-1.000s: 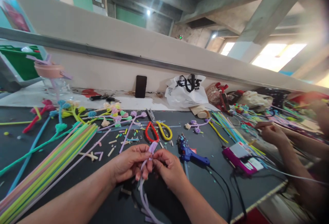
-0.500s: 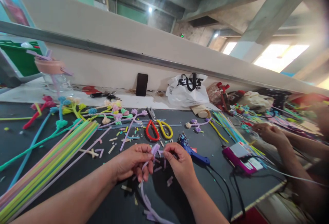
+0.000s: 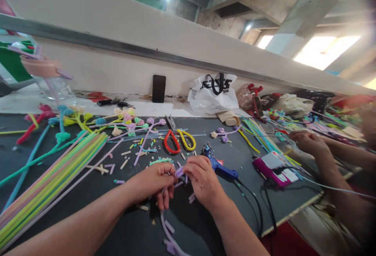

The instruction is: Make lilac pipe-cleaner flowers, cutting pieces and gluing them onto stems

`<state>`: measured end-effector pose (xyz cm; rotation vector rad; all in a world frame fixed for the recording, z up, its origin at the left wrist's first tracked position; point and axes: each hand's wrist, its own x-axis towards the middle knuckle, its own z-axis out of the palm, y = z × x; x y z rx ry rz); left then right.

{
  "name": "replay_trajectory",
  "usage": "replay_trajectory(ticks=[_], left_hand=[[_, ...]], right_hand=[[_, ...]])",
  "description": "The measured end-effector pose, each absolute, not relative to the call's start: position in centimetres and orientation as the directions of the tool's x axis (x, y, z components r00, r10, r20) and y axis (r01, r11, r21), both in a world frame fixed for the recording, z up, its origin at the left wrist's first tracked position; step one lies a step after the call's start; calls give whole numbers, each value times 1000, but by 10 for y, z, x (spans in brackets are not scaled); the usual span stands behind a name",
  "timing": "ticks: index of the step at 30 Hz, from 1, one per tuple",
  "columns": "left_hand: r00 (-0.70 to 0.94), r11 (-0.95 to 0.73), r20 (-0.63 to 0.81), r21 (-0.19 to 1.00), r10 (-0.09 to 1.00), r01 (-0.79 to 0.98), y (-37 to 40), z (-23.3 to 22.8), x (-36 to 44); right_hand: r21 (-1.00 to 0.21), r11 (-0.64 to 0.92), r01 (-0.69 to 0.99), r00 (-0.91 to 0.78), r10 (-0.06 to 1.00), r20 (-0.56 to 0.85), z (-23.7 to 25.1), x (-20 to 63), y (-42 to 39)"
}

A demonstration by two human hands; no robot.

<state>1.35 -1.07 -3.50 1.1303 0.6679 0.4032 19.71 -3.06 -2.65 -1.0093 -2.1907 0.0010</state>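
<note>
Both hands meet over the dark table at the lower middle. My left hand [image 3: 160, 181] is closed, pinching a lilac pipe cleaner [image 3: 167, 230] whose stem hangs down toward the bottom edge with short lilac pieces along it. Around its bunched upper end, my right hand [image 3: 201, 177] is closed with thumb and fingers together; the fingertips partly hide the bunch. Beyond the hands lie scissors [image 3: 179, 140] with one red and one yellow handle, blades apart. A blue glue gun [image 3: 221, 166] rests just right of my right hand, its cord running toward the front edge.
To the left lies a thick bundle of coloured pipe cleaners [image 3: 67, 177], with finished pipe-cleaner flowers [image 3: 126, 122] behind. A magenta box [image 3: 274, 171] with cables is on the right, near another person's hands [image 3: 308, 142]. A phone [image 3: 159, 88] and a white bag [image 3: 213, 95] stand by the partition.
My right hand has shifted slightly up and left, its fingers now closing over the lilac bunch. My left hand keeps its hold. The view has tilted down slightly and turned a little right.
</note>
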Motion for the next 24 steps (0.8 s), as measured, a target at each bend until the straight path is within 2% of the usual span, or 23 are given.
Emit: replay_trajectory(ticks=[17,24], left_hand=[[726,348,-311,932,613,105,-12,-35,16],[699,297,-300,946,649,130,-15,-33,18]], right_hand=[[-287,680,675,-483,701,525,-27,199,-29],[-283,681,675,-496,703,509,-24,198,-30]])
